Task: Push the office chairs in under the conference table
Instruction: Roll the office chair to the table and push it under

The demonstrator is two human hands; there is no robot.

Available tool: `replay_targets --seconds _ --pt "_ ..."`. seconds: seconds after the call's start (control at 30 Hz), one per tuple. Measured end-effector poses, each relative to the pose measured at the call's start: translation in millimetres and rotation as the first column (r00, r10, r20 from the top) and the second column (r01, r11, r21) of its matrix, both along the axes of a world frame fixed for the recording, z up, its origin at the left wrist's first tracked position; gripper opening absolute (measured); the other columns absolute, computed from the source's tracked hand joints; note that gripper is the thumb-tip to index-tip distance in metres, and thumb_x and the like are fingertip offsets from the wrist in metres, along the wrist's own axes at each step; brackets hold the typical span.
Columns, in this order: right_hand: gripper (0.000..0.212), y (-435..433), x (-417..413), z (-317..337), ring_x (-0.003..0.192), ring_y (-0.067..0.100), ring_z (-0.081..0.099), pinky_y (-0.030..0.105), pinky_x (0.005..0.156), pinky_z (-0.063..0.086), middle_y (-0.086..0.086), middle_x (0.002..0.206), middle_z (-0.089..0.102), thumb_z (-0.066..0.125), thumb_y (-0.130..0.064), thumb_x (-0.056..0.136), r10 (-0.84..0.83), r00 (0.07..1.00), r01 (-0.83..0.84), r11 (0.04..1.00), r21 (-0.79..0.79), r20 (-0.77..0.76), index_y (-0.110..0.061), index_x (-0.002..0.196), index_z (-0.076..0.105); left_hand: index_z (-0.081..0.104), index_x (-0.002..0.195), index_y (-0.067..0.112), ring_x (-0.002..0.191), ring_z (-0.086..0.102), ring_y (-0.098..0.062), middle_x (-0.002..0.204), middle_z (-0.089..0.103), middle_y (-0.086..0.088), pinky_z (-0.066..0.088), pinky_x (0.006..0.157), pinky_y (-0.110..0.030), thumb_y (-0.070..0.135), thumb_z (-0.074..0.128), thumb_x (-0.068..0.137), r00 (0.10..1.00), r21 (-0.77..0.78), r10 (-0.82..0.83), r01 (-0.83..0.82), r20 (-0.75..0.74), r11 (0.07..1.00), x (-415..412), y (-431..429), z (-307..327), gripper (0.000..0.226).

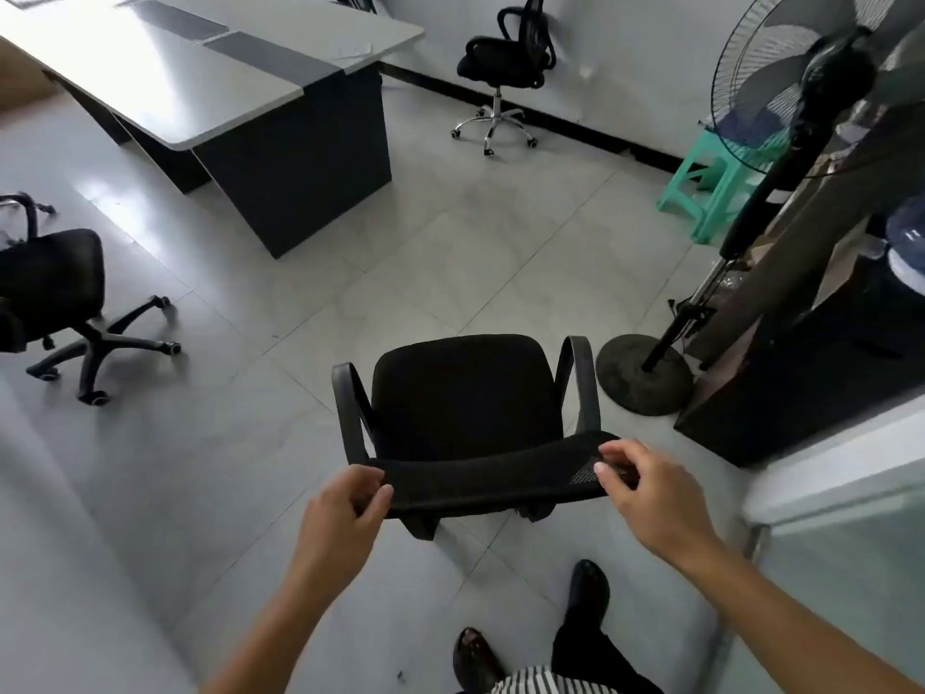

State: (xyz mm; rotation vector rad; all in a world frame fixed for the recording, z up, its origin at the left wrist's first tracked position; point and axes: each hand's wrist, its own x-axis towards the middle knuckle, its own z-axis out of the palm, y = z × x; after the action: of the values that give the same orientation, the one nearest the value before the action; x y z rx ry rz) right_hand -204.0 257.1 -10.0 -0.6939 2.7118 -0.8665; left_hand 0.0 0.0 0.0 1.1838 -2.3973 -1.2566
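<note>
- The tiled floor [450,242] fills most of the view, pale grey and glossy.
- The conference counter [200,77] stands far left, a long pale top with dark inlaid strips on a dark slanted base [310,172].
- A standing fan [791,92] leans in at the far right, its round base [645,375] on the floor just right of my chair; a green plastic stool [711,187] sits behind it by the wall.
- A dark cabinet [811,373] takes up the right edge.
- The chair in front of me [460,393] is the near one: black seat, two curved armrests, backrest top towards me. It stands in open floor, well apart from the counter, not pushed under.
- A second black chair [55,293] stands at the left edge, near the counter's side but out from it, black star base showing.
- A third chair [505,57] with a chrome base stands far off against the wall, past the counter's end.
- My left hand [345,508] is at the left end of the backrest top, fingers curled over the edge, thumb on the near face: a loose grip on it.
- My right hand [645,488] is at the right end of the backrest, fingers bent and touching the mesh; I cannot tell whether that grip is closed on it.
- My shoes [588,588] show at the bottom, one ahead of the other.
</note>
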Motion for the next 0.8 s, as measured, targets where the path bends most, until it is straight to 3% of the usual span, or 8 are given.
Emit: replay_targets --seconds 0.1,0.2,0.27,0.43,0.7,0.8 --pt "0.026 -20 -16 -23 0.092 0.011 0.057 0.025 0.074 0.045 -0.004 0.103 0.066 0.056 -0.037 0.09 0.056 0.998 -0.057 0.991 0.118 0.008 -0.021 0.109 0.063 0.063 0.1 0.019 0.079 0.057 -0.013 0.094 0.06 0.002 0.049 0.069 -0.027 0.029 0.058 0.088 0.981 -0.148 -0.094 0.119 0.17 0.982 -19 -8 -22 0.016" --pt "0.029 -37 -20 -45 0.086 0.012 0.06 0.034 0.08 0.051 -0.005 0.096 0.068 0.053 -0.048 0.089 -0.018 0.988 -0.013 0.981 0.192 0.155 -0.023 0.099 0.064 0.062 0.101 0.021 0.084 0.055 -0.013 0.098 0.059 0.003 0.047 0.074 -0.028 0.039 0.051 0.09 0.928 -0.14 -0.164 0.221 0.334 0.965 -31 -11 -46 0.023" --pt "0.03 -42 -21 -58 0.078 0.012 0.06 0.039 0.081 0.051 -0.006 0.087 0.068 0.05 -0.052 0.089 -0.071 0.992 0.046 0.974 0.222 0.106 -0.025 0.089 0.064 0.064 0.097 0.024 0.088 0.055 -0.014 0.095 0.061 0.005 0.043 0.08 -0.029 0.044 0.045 0.091 0.89 -0.256 -0.182 0.308 0.418 0.916 -33 -12 -58 0.027" --pt "0.035 -50 -32 -73 0.063 0.014 0.055 0.031 0.066 0.045 -0.005 0.07 0.061 0.045 -0.049 0.09 -0.064 0.996 0.079 0.968 0.24 -0.069 -0.023 0.072 0.061 0.061 0.079 0.025 0.082 0.057 -0.019 0.086 0.062 0.006 0.044 0.074 -0.033 0.044 0.035 0.091 0.859 -0.457 -0.162 0.407 0.485 0.79 -43 -18 -75 0.034" --pt "0.039 -90 -91 -82 0.065 0.017 0.051 0.029 0.061 0.035 0.001 0.072 0.063 0.038 -0.043 0.085 -0.01 0.992 0.037 0.976 0.217 -0.124 -0.017 0.071 0.063 0.061 0.076 0.022 0.077 0.058 -0.021 0.084 0.063 0.003 0.045 0.069 -0.033 0.044 0.031 0.088 0.868 -0.468 -0.132 0.38 0.478 0.798 -93 -53 -80 0.039" --pt "0.037 -118 -119 -86 0.066 0.019 0.053 0.03 0.061 0.038 0.001 0.072 0.064 0.039 -0.042 0.085 -0.007 0.992 0.035 0.974 0.223 -0.127 -0.017 0.071 0.063 0.061 0.074 0.021 0.076 0.058 -0.021 0.082 0.063 0.002 0.042 0.068 -0.032 0.042 0.031 0.086 0.876 -0.483 -0.111 0.36 0.47 0.798 -121 -80 -80 0.038"
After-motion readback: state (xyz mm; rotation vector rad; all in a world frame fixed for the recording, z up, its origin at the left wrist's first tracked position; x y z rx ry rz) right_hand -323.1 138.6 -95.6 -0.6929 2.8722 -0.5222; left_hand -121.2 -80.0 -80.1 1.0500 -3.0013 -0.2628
